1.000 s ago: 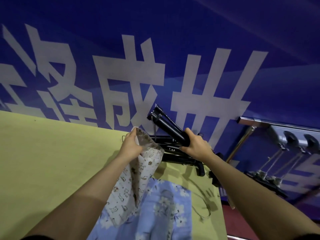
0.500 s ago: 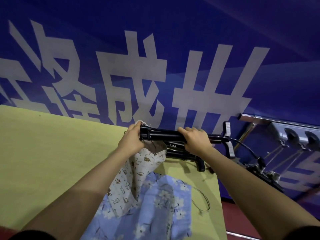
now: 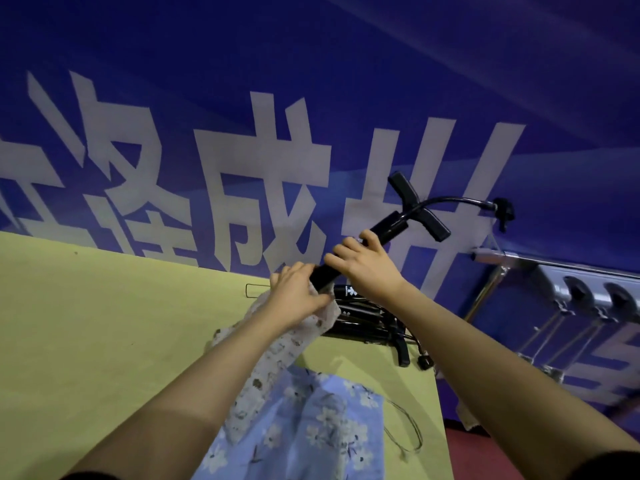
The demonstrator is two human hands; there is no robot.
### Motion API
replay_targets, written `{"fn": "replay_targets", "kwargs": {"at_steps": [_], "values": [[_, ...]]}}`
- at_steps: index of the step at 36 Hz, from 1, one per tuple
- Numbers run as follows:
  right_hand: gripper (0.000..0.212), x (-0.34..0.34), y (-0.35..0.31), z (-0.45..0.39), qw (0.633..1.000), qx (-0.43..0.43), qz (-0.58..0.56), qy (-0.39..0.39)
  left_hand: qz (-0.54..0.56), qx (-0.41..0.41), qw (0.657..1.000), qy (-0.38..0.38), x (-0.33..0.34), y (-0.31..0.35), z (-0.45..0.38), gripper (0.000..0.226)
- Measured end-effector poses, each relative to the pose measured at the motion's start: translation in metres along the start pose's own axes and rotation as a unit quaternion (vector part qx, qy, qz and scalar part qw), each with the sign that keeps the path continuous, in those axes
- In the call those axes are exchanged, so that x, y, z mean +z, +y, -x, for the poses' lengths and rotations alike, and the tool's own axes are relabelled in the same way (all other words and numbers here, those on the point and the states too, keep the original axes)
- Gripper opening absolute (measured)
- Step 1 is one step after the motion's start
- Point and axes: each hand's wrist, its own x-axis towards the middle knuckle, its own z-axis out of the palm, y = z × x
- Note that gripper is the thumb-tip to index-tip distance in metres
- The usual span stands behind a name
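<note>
**Pump [image 3: 388, 226] going base-first into the printed pouch [image 3: 277, 344]**

I have the pump in the air above the far edge of the desk [image 3: 104, 323]. It is tilted, with its T-handle [image 3: 419, 206] up and to the right and its lower end pointing down to the left. My right hand [image 3: 367, 268] has its fingers wrapped round the middle of the barrel. My left hand [image 3: 298, 296] has its fingers closed on the gathered mouth of the printed pouch, right where the pump's lower end meets the cloth. I can't tell how far the tip has gone in, because my left hand covers it.

I judge the pump to be stiff and fairly light, a smooth black tube that could slide through a loose grip, so the mid-barrel hold suits it. From there I can steer the base without the handle end swinging. The hose [image 3: 457, 200] arcs off freely to the right with a fitting at its tip. It is springy and may catch on the pouch mouth once the barrel is in, so it will need tucking.

The pouch is soft and limp and will not stay open by itself. My left fingers have to keep the rim spread and pull it up along the barrel.

More black pumps [image 3: 363, 317] lie piled on the desk just beyond my left hand. A blue floral pouch [image 3: 311, 427] lies nearer me, with its cord [image 3: 408, 434] trailing to the right.
</note>
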Motion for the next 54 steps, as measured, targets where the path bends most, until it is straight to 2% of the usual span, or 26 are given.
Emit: {"fn": "replay_targets", "kwargs": {"at_steps": [2, 7, 9, 11, 13, 16, 19, 22, 25, 27, 30, 33, 37, 40, 43, 46, 51, 54], "values": [[0.024, 0.002, 0.002, -0.003, 1.000, -0.016, -0.003, 0.012, 0.044, -0.016, 0.999, 0.007, 0.001, 0.002, -0.003, 0.041], [0.047, 0.004, 0.005, 0.005, 0.998, 0.001, 0.001, 0.065, 0.116, -0.055, 0.991, 0.042, 0.005, -0.004, -0.010, 0.028], [0.043, 0.008, 0.001, 0.013, 0.995, 0.026, -0.003, 0.092, 0.137, -0.066, 0.987, 0.054, 0.005, -0.010, -0.013, 0.026], [0.036, 0.014, -0.006, 0.021, 0.991, 0.083, -0.055, 0.091, 0.160, -0.069, 0.982, 0.068, 0.005, -0.013, -0.014, 0.026], [0.026, 0.017, -0.013, 0.025, 0.977, 0.148, -0.153, 0.021, 0.191, -0.066, 0.976, 0.080, 0.004, -0.016, -0.014, 0.026], [0.022, 0.019, -0.024, 0.022, 0.902, 0.231, -0.342, -0.126, 0.238, -0.059, 0.965, 0.089, 0.001, -0.016, -0.011, 0.025], [0.029, 0.021, -0.040, 0.009, 0.840, 0.245, -0.455, -0.164, 0.266, -0.055, 0.957, 0.101, -0.001, -0.016, -0.008, 0.027], [0.030, 0.020, -0.050, -0.007, 0.813, 0.236, -0.488, -0.216, 0.286, -0.045, 0.951, 0.109, -0.005, -0.015, -0.006, 0.033], [0.010, 0.022, -0.054, -0.012, 0.832, 0.208, -0.447, -0.253, 0.292, -0.045, 0.947, 0.129, -0.008, -0.016, -0.005, 0.033], [0.025, 0.023, -0.054, -0.009, 0.846, 0.202, -0.427, -0.246, 0.294, -0.054, 0.944, 0.142, -0.008, -0.021, -0.006, 0.034], [0.038, 0.022, -0.048, 0.000, 0.839, 0.233, -0.444, -0.211, 0.289, -0.050, 0.943, 0.154, -0.006, -0.028, -0.009, 0.027], [0.030, 0.022, -0.040, 0.010, 0.818, 0.253, -0.472, -0.210, 0.266, -0.043, 0.950, 0.156, 0.000, -0.034, -0.014, 0.027], [0.034, 0.023, -0.032, 0.017, 0.807, 0.261, -0.486, -0.213, 0.254, -0.071, 0.950, 0.169, 0.015, -0.042, -0.016, 0.029], [0.023, 0.021, -0.026, 0.022, 0.793, 0.249, -0.495, -0.252, 0.241, -0.086, 0.952, 0.165, 0.026, -0.046, -0.014, 0.029], [0.004, 0.019, -0.022, 0.026, 0.809, 0.228, -0.465, -0.278, 0.241, -0.091, 0.952, 0.165, 0.031, -0.046, -0.015, 0.030], [0.009, 0.017, -0.020, 0.028, 0.832, 0.249, -0.424, -0.259, 0.244, -0.091, 0.952, 0.158, 0.032, -0.044, -0.016, 0.029], [0.009, 0.014, -0.016, 0.029, 0.781, 0.328, -0.472, -0.242, 0.237, -0.096, 0.954, 0.157, 0.037, -0.045, -0.013, 0.033], [0.016, 0.012, -0.014, 0.031, 0.795, 0.322, -0.446, -0.256, 0.232, -0.094, 0.955, 0.161, 0.041, -0.047, -0.007, 0.032]]}}
